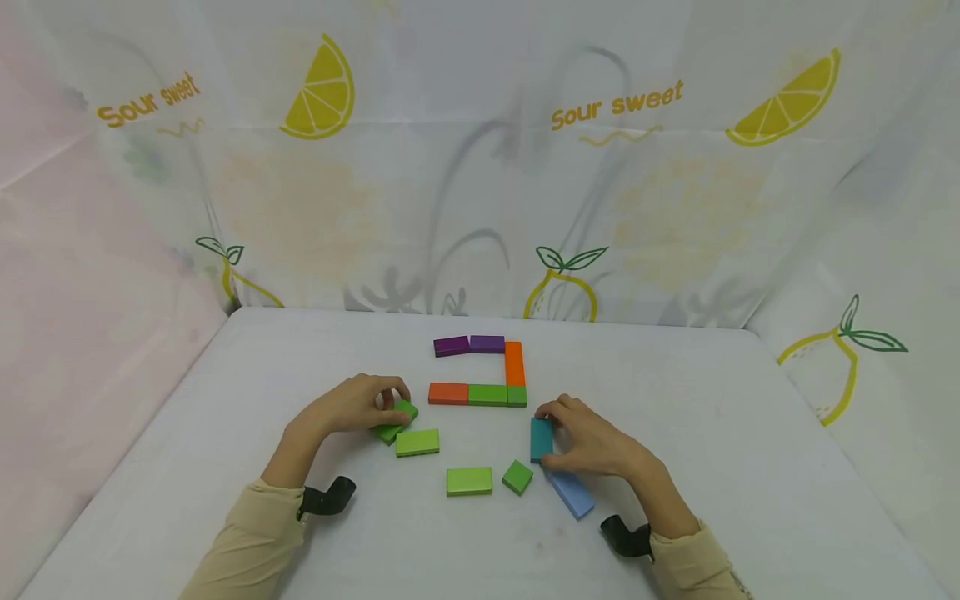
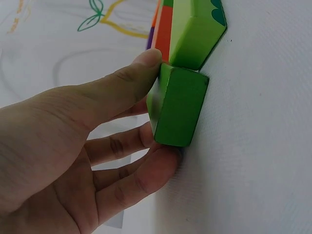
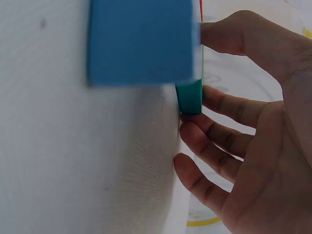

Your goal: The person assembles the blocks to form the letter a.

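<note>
My left hand (image 1: pixel 362 405) pinches a green block (image 2: pixel 179 107) between thumb and fingers, low over the white tabletop. A light green block (image 1: pixel 417 443) lies right beside it. On the other side, my right hand (image 1: pixel 588 440) grips a teal block (image 1: pixel 541 440) by its two ends, thumb at the near end and fingers at the far end. A light blue block (image 1: pixel 573 494) lies slantwise at the teal block's near end. In the right wrist view the blue block (image 3: pixel 141 41) covers part of the teal one.
Between and beyond the hands, an orange-red block (image 1: pixel 447 393), a green block (image 1: pixel 487 395), a small green cube (image 1: pixel 517 396), an orange block (image 1: pixel 514 363) and two purple blocks (image 1: pixel 487 344) form a bracket shape. Nearer lie a lime block (image 1: pixel 469 481) and a turned green cube (image 1: pixel 517 477).
</note>
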